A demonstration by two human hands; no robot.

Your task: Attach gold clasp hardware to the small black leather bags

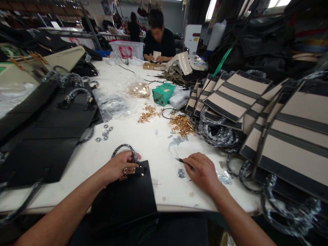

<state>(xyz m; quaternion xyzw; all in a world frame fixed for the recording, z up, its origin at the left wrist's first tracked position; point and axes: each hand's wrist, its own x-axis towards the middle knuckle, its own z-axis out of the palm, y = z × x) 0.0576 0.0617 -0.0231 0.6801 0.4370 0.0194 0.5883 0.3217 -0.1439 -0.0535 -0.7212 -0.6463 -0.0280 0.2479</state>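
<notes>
My left hand [120, 167] is closed on the top of a black handbag panel [125, 201] that hangs over the table's front edge. A plastic-wrapped handle [125, 147] arches up behind its fingers. Beside the fingers lies a short black strap [139, 170] with gold-coloured metal fittings at its ends. My right hand [202, 171], resting on the tabletop, grips a slim black pointed tool [186, 162] with a shiny tip aimed left; its exact kind is unclear. Just below that tool sits a patterned grey metal plate [181, 173].
Gold-coloured hardware lies in two piles [180, 124] [148, 113] near a green box [163, 94]. Black bag panels [48, 136] cover the left side; beige-and-black panels [294, 136] with wrapped handles crowd the right. A co-worker [160, 41] sits across the white table [102, 205].
</notes>
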